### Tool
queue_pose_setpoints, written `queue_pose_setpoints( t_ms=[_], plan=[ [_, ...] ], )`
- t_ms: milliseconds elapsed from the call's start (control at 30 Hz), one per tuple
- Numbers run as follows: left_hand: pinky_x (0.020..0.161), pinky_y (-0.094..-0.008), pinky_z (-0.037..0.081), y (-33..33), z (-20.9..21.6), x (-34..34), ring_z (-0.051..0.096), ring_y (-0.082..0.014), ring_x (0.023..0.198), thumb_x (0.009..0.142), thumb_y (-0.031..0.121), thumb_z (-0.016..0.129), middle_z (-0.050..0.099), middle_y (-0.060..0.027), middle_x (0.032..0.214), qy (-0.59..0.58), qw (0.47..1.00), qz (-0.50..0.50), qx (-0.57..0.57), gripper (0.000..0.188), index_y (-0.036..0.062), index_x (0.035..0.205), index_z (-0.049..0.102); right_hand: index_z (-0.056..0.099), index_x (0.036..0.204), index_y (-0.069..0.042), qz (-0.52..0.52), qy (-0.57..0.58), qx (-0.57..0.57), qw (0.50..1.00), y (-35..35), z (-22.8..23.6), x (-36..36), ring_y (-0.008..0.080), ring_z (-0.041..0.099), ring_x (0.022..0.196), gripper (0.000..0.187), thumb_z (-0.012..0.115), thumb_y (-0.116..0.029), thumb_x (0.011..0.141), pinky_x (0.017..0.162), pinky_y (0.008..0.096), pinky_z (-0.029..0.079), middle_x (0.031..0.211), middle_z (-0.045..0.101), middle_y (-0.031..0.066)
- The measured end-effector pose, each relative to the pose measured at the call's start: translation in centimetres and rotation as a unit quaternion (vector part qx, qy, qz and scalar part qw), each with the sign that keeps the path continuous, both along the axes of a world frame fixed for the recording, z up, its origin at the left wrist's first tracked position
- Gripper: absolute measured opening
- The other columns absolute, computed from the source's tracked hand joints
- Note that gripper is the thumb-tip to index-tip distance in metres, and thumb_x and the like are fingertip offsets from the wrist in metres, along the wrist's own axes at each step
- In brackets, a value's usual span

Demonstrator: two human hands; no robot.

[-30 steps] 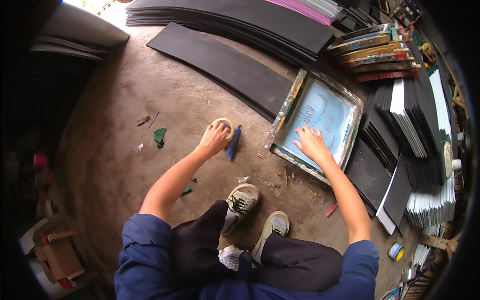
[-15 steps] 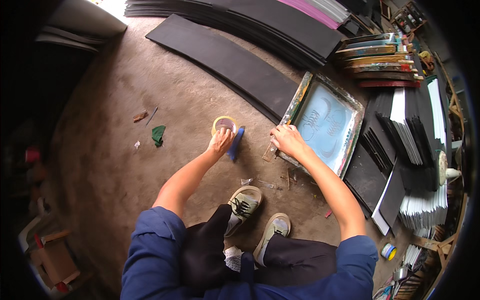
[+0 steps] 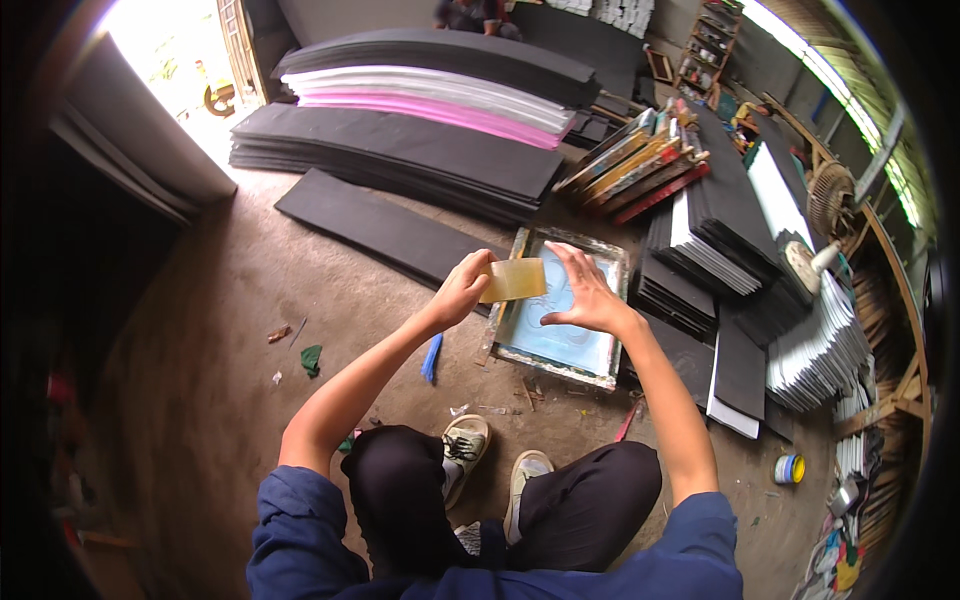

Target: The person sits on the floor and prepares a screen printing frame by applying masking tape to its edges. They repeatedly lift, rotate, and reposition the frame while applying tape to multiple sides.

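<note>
My left hand (image 3: 463, 291) grips a wide roll of clear yellowish packing tape (image 3: 517, 280), held up in front of me. Just right of the roll, my right hand (image 3: 590, 291) hovers with thumb and fingers spread, holding nothing. Below both hands lies a framed printing screen (image 3: 560, 355) with pale blue mesh and a paint-stained wooden frame; the hands and tape cover part of it. On the floor left of the screen rests a narrow blue object (image 3: 431, 358), its kind unclear.
Behind the screen lie a long black sheet (image 3: 370, 222) and stacked black sheets (image 3: 400, 140). More frames (image 3: 640, 165) lean at the back right, near black and white sheet stacks (image 3: 820, 345). A green scrap (image 3: 311, 360) and a small tin (image 3: 789, 468) are on the floor. Another person (image 3: 470, 15) is far back.
My left hand has lifted the tape roll off the floor and brought it right, over the screen. My right hand has let go of the frame's edge and spread open. The view has tilted up.
</note>
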State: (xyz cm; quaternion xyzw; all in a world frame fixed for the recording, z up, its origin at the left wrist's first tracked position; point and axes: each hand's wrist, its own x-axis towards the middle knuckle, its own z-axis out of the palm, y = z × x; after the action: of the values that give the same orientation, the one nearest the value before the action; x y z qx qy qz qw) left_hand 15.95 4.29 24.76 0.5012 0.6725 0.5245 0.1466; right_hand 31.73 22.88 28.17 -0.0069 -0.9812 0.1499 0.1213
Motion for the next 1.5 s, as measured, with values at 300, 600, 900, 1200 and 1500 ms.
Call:
queue_pose_setpoints(
  t_ms=[300, 600, 900, 1200, 1500],
  plan=[
    [0.085, -0.0321, 0.041, 3.3, 8.0, 8.5, 0.051, -0.0222, 0.098, 0.073, -0.008, 0.043, 0.05, -0.0114, 0.107, 0.029, 0.992, -0.083, 0.093, 0.045, 0.0037, 0.116, 0.048, 0.042, 0.105, -0.005, -0.137, 0.228, -0.186, 0.946, -1.1, 4.2, 7.3, 0.0266, 0.059, 0.082, 0.047, 0.072, -0.011, 0.069, 0.07, 0.0353, 0.049, 0.099, 0.055, 0.0114],
    [0.093, -0.0384, 0.042, 2.0, 8.3, 10.3, 0.047, -0.0323, 0.112, 0.071, -0.008, 0.049, 0.046, -0.0157, 0.122, 0.261, 0.961, -0.04, 0.083, 0.062, 0.0081, 0.13, 0.039, 0.042, 0.102, -0.004, -0.162, 0.333, -0.104, 0.923, -1.1, 1.6, 7.2, 0.0285, 0.06, 0.077, 0.039, 0.066, -0.007, 0.072, 0.066, 0.0372, 0.049, 0.097, 0.055, 0.0139],
    [0.108, -0.0414, 0.024, 2.5, 4.9, 10.3, 0.023, -0.0307, 0.132, 0.069, 0.001, 0.055, 0.025, -0.0194, 0.141, 0.493, 0.87, 0.003, 0.017, 0.07, -0.006, 0.133, 0.028, 0.046, 0.099, -0.003, -0.198, 0.311, -0.148, 0.918, -0.3, -0.9, 5.5, 0.0254, 0.061, 0.072, 0.045, 0.071, 0.0, 0.063, 0.062, 0.0339, 0.049, 0.095, 0.057, 0.0131],
    [0.104, -0.0369, 0.031, 3.3, 3.4, 9.9, 0.03, -0.0306, 0.128, 0.077, 0.02, 0.064, 0.029, -0.0192, 0.138, 0.359, 0.933, 0.0, 0.024, 0.072, -0.0017, 0.134, 0.027, 0.047, 0.101, -0.007, -0.191, 0.288, -0.048, 0.937, -1.3, 0.0, 5.9, 0.0293, 0.057, 0.089, 0.049, 0.075, -0.008, 0.06, 0.07, 0.0379, 0.05, 0.097, 0.051, 0.011],
    [0.09, -0.0383, 0.043, 3.4, 4.7, 7.3, 0.051, -0.0301, 0.107, 0.071, 0.018, 0.071, 0.051, -0.0128, 0.116, 0.215, 0.973, -0.07, 0.051, 0.062, 0.0078, 0.125, 0.043, 0.05, 0.103, -0.007, -0.099, 0.266, -0.087, 0.955, -1.6, 0.8, 6.1, 0.0298, 0.05, 0.098, 0.051, 0.076, -0.011, 0.059, 0.083, 0.0384, 0.044, 0.096, 0.051, 0.0104]
  ],
)
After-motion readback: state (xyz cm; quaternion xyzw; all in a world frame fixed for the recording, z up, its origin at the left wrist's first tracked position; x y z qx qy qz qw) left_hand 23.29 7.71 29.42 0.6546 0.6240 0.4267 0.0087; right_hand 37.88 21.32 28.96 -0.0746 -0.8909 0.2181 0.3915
